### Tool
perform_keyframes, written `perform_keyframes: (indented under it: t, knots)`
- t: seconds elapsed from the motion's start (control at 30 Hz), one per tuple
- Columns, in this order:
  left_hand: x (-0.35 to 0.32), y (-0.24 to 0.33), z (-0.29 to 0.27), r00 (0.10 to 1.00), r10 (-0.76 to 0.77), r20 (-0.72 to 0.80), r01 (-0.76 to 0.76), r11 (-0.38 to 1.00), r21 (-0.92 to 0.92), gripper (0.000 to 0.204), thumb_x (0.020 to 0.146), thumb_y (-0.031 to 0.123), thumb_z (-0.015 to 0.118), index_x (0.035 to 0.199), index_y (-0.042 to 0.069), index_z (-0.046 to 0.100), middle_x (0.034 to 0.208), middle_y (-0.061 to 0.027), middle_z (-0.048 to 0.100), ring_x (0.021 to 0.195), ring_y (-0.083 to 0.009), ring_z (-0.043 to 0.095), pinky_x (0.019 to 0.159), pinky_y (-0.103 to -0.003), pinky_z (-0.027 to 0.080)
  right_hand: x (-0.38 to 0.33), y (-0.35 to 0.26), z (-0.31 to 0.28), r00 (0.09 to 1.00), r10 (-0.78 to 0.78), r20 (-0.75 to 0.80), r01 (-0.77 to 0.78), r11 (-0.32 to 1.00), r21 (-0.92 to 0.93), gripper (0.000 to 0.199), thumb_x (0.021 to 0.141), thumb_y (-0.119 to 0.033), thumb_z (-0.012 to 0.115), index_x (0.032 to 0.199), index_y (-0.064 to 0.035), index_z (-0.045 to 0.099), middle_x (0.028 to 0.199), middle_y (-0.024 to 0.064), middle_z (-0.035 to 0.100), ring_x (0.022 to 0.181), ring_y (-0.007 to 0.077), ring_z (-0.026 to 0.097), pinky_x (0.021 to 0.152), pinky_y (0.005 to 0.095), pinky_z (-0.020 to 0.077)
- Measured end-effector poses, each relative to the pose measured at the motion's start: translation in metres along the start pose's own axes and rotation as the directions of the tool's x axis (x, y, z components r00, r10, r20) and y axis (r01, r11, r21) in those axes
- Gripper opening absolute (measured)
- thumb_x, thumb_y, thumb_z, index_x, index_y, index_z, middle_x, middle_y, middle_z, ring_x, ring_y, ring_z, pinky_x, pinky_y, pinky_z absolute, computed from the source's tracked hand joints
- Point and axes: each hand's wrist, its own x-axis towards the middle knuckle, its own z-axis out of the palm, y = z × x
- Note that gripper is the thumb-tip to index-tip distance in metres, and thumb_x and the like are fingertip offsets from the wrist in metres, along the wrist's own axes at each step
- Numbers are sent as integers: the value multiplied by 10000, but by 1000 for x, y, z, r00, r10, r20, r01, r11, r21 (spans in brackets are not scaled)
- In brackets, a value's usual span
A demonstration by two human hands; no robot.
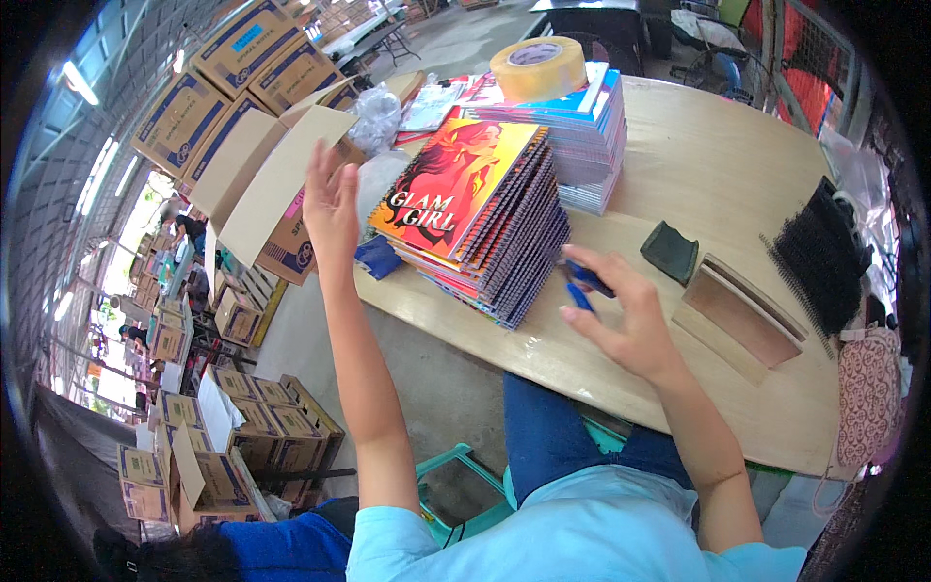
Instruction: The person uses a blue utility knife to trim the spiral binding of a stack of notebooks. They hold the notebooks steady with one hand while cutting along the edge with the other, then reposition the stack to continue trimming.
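Observation:
A tall stack of spiral notebooks [456, 189] stands on the table in front of me, its top cover red and yellow, the coils facing right. My right hand [632, 315] is closed around blue-handled pliers [585, 287], whose tip is close to the coils at the stack's right side. Whether the tip touches a coil I cannot tell. Left of the stack, my left hand [332, 199] is raised with fingers apart and holds nothing. It overlaps the flap of an open carton [281, 179] in view; contact is unclear.
Behind stands another notebook stack [601, 136] topped by a tape roll [538, 68]. To the right lie a dark green block [669, 252], a wooden holder [742, 315], black coils [819, 257] and a patterned pouch [868, 393]. Cartons [179, 126] are piled left; a person in blue [281, 538] is lower left.

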Motion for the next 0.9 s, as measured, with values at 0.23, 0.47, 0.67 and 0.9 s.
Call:
perform_keyframes:
  t: [0.23,0.47,0.67,0.9]
  knots:
    - [-14,69,41,626,139,768,-373,918,138,658,843,382,679,1434,212,443,1506,-199,334,1421,-331,271,1150,-435,208,17,18,43,942,-333,-45,301,897,-324,486,718,-269,765,1104,-22,606,963,158,582,915,326,551,814,424,466]
    - [-17,66,44,568,76,820,-347,925,155,690,798,346,707,1429,232,451,1536,-177,286,1427,-331,259,1154,-434,201,27,21,50,924,-380,-36,341,862,-375,455,725,-287,751,1063,-17,609,931,141,569,906,320,547,786,426,470]
    - [-16,68,46,566,83,820,-370,915,163,695,795,347,704,1430,221,451,1533,-178,294,1422,-324,274,1154,-435,199,34,26,54,992,-12,124,7,999,41,364,772,-301,729,969,-7,645,817,129,608,776,261,612,694,370,505]
    - [-17,63,45,565,98,819,-395,904,165,691,802,374,683,1432,219,448,1527,-185,302,1420,-327,280,1156,-463,175,23,4,50,995,62,77,-65,997,29,357,778,-292,722,948,11,644,824,153,623,803,276,616,734,393,495]
